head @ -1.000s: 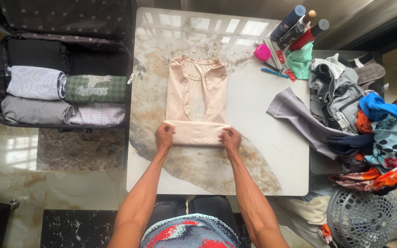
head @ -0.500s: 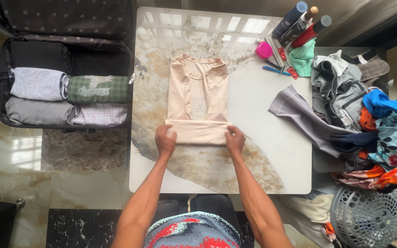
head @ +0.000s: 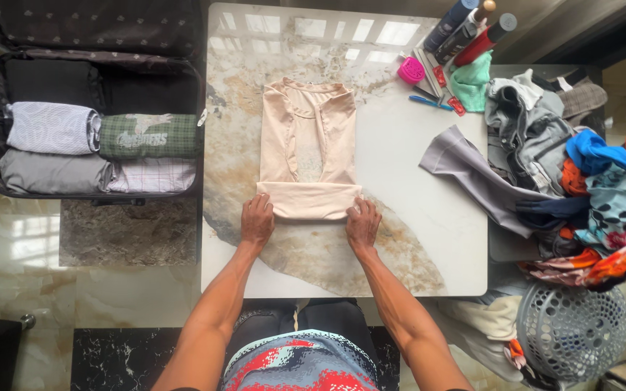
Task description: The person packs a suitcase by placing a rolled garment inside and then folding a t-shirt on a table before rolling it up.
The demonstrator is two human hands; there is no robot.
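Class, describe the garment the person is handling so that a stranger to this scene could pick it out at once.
Start at the marble table in the middle. Lying flat at its centre, apart from the heap of clothes on the right, is a peach top. Its near end is rolled up under the left hand and right hand, and it alone is pale peach.

Marble table (head: 429, 239) on glossy marble floor (head: 16, 246)

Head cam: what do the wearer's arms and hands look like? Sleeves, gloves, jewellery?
Both arms are bare from the frame's lower edge to the fingers: no sleeves in view. The left hand and right hand wear no gloves; no rings, watch or bracelets visible. Arms look lean and sinewy. Below them shows a patterned red, teal and dark top.
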